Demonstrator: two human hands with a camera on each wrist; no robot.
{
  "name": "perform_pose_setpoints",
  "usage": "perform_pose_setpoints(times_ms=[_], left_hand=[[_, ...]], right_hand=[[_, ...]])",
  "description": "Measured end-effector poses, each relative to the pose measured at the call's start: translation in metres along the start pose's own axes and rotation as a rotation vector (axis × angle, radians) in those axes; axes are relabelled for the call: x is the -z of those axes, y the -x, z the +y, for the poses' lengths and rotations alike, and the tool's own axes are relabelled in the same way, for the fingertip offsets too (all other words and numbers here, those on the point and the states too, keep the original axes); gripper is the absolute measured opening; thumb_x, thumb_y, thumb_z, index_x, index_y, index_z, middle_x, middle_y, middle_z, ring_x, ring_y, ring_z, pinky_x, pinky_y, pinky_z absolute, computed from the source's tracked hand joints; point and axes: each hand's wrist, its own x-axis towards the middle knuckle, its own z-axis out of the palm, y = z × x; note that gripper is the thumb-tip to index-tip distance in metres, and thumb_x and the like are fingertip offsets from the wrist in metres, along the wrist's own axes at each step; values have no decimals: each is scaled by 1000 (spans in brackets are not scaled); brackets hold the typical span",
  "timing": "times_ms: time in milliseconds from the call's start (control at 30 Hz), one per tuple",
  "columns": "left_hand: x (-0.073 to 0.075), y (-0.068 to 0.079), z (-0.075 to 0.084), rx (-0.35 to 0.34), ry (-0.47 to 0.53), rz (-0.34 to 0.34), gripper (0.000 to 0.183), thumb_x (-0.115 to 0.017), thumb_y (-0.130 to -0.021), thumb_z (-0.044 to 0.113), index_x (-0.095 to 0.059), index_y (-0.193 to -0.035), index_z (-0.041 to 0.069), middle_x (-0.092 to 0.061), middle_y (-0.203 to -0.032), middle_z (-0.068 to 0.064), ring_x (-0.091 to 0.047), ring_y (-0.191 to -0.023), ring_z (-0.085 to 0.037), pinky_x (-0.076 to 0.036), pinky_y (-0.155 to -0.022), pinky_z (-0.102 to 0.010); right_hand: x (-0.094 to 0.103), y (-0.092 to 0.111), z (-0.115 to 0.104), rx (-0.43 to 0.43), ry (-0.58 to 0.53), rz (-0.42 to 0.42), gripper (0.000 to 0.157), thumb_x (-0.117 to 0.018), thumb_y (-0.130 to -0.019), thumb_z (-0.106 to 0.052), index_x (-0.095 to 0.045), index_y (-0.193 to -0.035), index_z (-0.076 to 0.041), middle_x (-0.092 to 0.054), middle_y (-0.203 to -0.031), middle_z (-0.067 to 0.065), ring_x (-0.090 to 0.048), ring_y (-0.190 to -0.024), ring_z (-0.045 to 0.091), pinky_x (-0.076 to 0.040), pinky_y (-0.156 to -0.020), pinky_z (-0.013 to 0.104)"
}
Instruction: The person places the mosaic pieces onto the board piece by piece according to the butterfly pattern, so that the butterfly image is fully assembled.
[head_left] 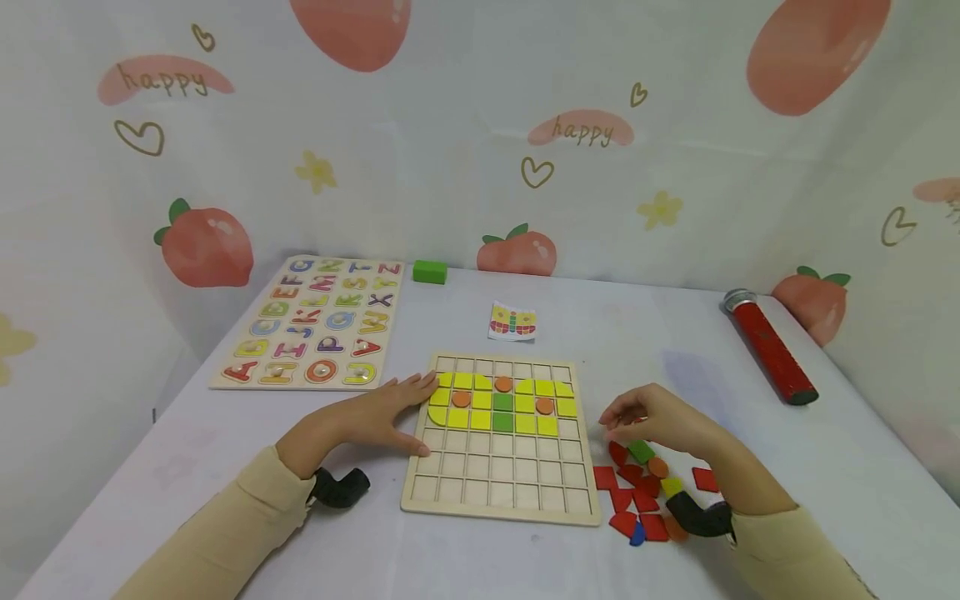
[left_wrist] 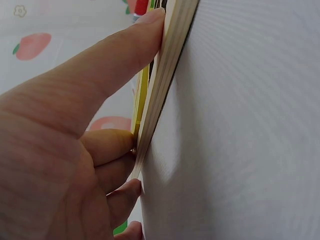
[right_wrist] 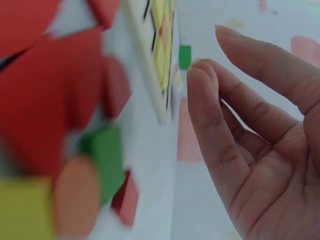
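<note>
The pale wooden gridded board point(head_left: 481, 468) on the counter point(head_left: 322, 554), face mostly hidden in the left-wrist view, touches the relaxed left hand point(head_left: 375, 417); the empty right hand point(head_left: 667, 422) hovers near flat red pieces point(head_left: 655, 527).

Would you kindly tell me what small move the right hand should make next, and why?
Probably pick up the loose yellow piece to try its fit: the right hand holds nothing, and the lowest yellow row on the board has a rounded piece at left but a bare cell at right.
</note>
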Motion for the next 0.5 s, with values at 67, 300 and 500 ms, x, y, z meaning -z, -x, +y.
perform_pose_setpoints(times_ms=[67,300,500], left_hand=[[0,0,-1,0,0,4,101,-70,-72,56,-19,-150,15,-11,-158,2,-7,-146,-22,-7,-120,-45],[-1,1,-2,6,8,12,102,-70,-72,57,-19,-150,16,-11,-158,2,-7,-146,-22,-7,-120,-45],[-2,0,-3,4,6,10,102,-70,-72,58,-20,-150,16,-12,-158,2,-8,-146,-21,-8,-120,-45]], right_hand=[[1,9,6,-10,-10,-6,27,-71,-81,-20,-68,-100,-1,-68,-91,5,-58,-80,16,-54,-71,27],[7,34,31,-65,-26,14,32,-72,-81,-21,-66,-103,1,-67,-92,5,-59,-85,17,-55,-73,26],[7,51,54,-108,-55,4,34,-72,-81,-23,-66,-104,2,-68,-95,8,-57,-81,15,-52,-63,20]])
